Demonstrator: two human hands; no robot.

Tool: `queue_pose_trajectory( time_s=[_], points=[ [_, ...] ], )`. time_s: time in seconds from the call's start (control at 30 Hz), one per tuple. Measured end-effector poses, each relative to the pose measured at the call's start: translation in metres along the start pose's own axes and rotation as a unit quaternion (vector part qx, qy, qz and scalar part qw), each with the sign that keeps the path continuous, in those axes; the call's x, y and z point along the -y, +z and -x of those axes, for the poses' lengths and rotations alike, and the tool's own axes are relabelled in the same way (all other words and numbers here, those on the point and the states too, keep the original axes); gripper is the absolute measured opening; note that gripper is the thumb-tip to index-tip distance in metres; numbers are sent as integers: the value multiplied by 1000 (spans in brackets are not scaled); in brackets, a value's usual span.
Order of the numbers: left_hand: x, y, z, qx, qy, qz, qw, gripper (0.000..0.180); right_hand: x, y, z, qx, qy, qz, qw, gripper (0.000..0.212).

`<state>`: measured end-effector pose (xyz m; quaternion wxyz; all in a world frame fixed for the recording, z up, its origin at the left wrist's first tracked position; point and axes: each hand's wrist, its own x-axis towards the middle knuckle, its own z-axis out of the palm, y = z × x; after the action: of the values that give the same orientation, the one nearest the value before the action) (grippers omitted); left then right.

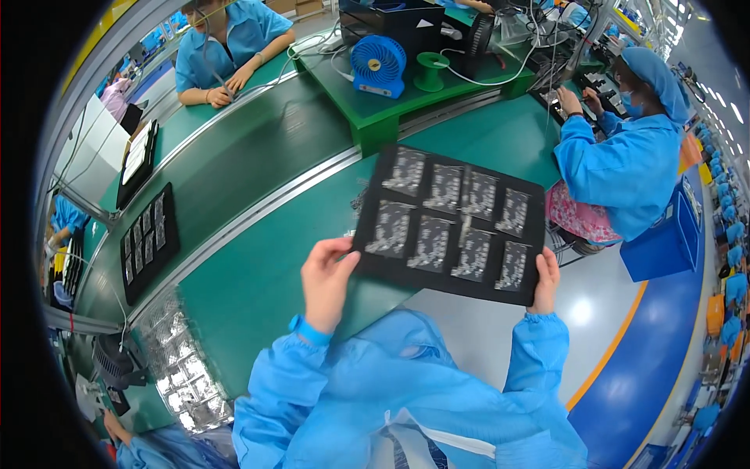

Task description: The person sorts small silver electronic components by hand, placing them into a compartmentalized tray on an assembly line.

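The left hand (324, 280) and right hand (544, 280) pinched opposite edges of the tray (484, 291), which was best held level lest the boards (432, 243) slid.

Matt black tray (449, 284), glossy plastic packaging (186, 379), smooth tabletop (258, 289), metal rail (312, 182), creased cloth sleeve (285, 379)

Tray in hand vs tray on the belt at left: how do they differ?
The held tray is gripped by the left hand and right hand; the belt tray lies on the dark belt. The held tray looks larger in view; the belt tray, smaller. Both are black, carrying pieces in rows.
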<state>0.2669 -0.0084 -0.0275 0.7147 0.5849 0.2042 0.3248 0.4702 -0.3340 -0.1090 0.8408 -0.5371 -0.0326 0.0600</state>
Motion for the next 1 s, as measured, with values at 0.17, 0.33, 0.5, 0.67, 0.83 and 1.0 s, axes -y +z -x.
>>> queue_pose_trajectory(
  time_s=[0.17,0.33,0.5,0.67,0.83,1.0],
  points=[
    [39,56,-48,66,-63,16,996,20,-2,-52,-12,-105,-38,-8,994,29],
    [72,99,-66,109,-124,58,985,39,-18,-94,-27,-165,-23,-1,986,31],
    [75,111,-52,130,-122,93,980,65,-12,-70,-34,-263,7,49,964,42],
    [84,93,6,234,-149,90,956,32,-38,-120,-60,-329,-66,238,912,37],
    [45,37,65,214,-108,45,970,17,-31,-103,-80,-356,-39,237,903,45],
    [-5,-22,130,51,-53,-89,993,15,-14,-192,-98,-266,-273,455,805,29]
  ],
)
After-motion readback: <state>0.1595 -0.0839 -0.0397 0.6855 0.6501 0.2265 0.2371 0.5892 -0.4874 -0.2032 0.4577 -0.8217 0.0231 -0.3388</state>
